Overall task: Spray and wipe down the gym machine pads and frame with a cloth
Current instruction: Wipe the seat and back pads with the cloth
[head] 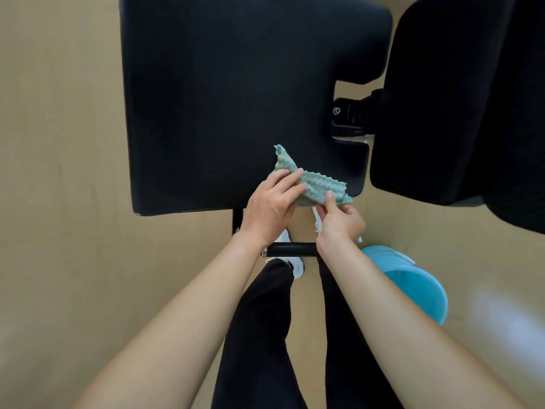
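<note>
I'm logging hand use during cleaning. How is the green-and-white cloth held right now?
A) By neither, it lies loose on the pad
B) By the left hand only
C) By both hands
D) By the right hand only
C: the left hand and the right hand both hold the cloth over the black pad.

- a smooth tan floor (59,172) spreads all around, evenly lit.
- a turquoise bucket (413,278) stands on it to the right.
- a pale blurred sheen (501,320) lies on the floor near the bucket.

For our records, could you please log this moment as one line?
left hand: holds green cloth | right hand: pinches its edge | over: black pad | floor: blue bucket
</note>
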`<state>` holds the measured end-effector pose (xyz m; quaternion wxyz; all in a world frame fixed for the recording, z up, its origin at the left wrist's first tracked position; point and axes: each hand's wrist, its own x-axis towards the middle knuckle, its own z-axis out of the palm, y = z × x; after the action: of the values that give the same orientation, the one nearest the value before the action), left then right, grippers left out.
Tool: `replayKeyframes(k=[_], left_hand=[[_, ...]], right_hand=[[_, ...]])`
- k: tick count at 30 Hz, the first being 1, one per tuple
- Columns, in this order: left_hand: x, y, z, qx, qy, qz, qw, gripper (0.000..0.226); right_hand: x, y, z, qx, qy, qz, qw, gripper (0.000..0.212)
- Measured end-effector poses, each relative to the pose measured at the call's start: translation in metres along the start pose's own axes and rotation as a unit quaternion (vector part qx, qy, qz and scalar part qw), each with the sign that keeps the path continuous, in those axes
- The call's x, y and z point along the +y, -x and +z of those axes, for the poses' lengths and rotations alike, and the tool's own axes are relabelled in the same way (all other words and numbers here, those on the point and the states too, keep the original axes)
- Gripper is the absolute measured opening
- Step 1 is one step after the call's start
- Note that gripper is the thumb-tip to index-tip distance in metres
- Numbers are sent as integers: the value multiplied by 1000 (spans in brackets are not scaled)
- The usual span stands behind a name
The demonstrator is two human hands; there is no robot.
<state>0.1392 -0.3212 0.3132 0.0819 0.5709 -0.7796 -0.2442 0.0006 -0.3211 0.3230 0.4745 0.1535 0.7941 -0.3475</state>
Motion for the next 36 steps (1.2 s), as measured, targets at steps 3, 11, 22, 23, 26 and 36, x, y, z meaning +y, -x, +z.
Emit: replayKeyframes(k=[3,11,22,23,26,36], left_hand=[[3,-2,4,1,-27,15,1000,37],[-14,12,-1,41,-147,45,987,36],[-8,-58,-14,26,-230,-120,965,58],[-9,-73,-17,27,-234,-135,963,59],[-12,-117,-25,22,-251,-170,953,66],[-37,-219,-61,-43,-308,-160,937,88]], right_hand=[[-6,-3,-13,-25,79,-153,985,21],[27,-27,-11,-284,475,-513,656,63],[-41,-49,74,-269,589,-566,511,62],[-54,-51,86,-269,592,-575,497,62],[-92,-54,119,-261,605,-593,463,63],[-175,-54,191,-261,624,-583,449,65]])
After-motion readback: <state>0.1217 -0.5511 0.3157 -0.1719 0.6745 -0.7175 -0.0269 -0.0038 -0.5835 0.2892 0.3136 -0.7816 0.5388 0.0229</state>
